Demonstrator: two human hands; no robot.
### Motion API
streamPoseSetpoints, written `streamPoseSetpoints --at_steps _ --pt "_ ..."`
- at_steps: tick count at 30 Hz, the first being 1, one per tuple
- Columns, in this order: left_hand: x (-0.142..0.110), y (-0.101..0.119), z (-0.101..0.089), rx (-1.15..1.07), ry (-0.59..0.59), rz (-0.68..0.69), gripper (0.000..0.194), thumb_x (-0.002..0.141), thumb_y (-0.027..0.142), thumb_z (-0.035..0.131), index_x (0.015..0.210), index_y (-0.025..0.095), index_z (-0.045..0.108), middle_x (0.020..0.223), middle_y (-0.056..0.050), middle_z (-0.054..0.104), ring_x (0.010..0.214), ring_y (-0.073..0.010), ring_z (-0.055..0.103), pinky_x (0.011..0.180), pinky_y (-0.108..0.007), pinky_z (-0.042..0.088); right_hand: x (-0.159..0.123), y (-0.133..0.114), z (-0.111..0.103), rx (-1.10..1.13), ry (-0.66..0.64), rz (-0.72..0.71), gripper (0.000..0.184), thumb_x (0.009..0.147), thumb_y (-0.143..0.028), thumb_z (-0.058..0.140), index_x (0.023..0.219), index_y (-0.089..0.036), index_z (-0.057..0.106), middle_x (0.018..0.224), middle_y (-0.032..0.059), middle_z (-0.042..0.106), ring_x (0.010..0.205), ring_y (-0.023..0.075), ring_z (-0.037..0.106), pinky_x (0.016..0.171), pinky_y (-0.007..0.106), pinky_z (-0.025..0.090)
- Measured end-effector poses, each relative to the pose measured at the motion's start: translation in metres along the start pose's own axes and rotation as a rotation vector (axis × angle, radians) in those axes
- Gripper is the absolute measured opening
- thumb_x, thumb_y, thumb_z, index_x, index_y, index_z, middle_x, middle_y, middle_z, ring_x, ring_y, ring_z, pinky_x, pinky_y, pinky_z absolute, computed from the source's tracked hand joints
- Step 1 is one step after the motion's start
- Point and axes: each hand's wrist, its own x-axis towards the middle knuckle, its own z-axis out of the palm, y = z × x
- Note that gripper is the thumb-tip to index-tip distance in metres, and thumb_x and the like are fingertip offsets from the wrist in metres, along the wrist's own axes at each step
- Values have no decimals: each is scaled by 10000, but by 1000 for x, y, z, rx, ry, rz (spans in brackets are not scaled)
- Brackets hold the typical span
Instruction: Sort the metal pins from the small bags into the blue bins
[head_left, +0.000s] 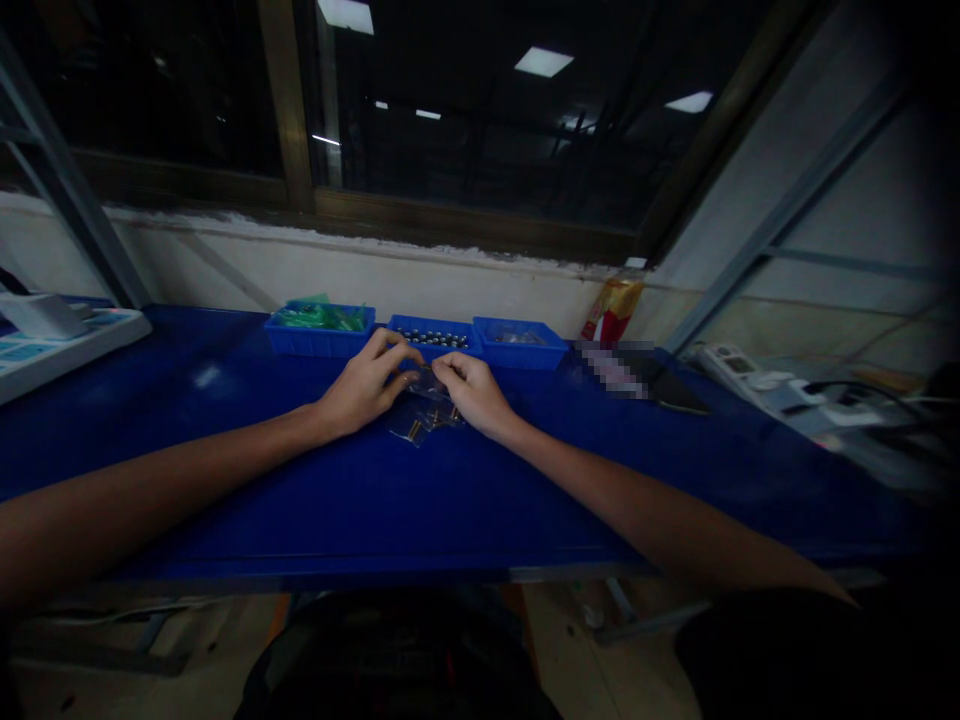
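Just in front of the blue bins, my left hand (367, 385) and my right hand (474, 392) meet over the table. Between their fingertips is a small clear plastic bag (427, 384). The right thumb and fingers pinch its right end, while the curled left fingers and thumb close on its left side. Just below lie small clear bags with brass-coloured pin-like pieces inside: one bag (411, 430) is nearer me, and other pieces (444, 415) sit beside the right hand. The dim light hides fine detail at the fingertips.
Along the wall stand a blue bin of green plastic (319, 318), a bin of small metal parts (431, 337) and a bin of clear bags (517, 335). A red-gold packet (611, 312) and a dark flat object (675, 388) lie right. Power strips (75, 345) flank the blue table (360, 510).
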Motion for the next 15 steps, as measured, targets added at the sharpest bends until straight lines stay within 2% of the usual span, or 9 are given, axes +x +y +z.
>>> streamPoseSetpoints --at_steps 3,6,11,15 --pt "1 -1 0 4 28 14 81 836 177 487 902 179 534 913 -41 472 906 -164 483 793 -301 431 0 0 0 -6 -80 25 328 842 -371 379 610 -172 496 556 -26 480 531 100 449 526 240 349" --pt "2 -1 -1 18 14 -5 65 841 183 474 848 157 532 851 -36 503 839 -155 503 759 -292 422 0 -1 -1 -31 -63 5 299 863 -338 335 695 -172 519 594 -16 506 568 111 483 557 249 369" --pt "4 -2 -2 30 -37 -78 86 816 186 478 775 146 543 743 -21 528 719 -148 507 671 -279 403 -2 -6 -9 -236 62 -241 133 824 -189 374 866 -186 500 801 21 552 752 142 519 704 293 404" --pt "5 -4 -3 1 -66 -180 114 799 199 479 747 137 560 724 -26 547 673 -143 509 610 -258 388 -8 -17 -12 -437 13 -412 148 778 -127 401 897 -188 464 886 54 505 858 169 494 792 320 405"
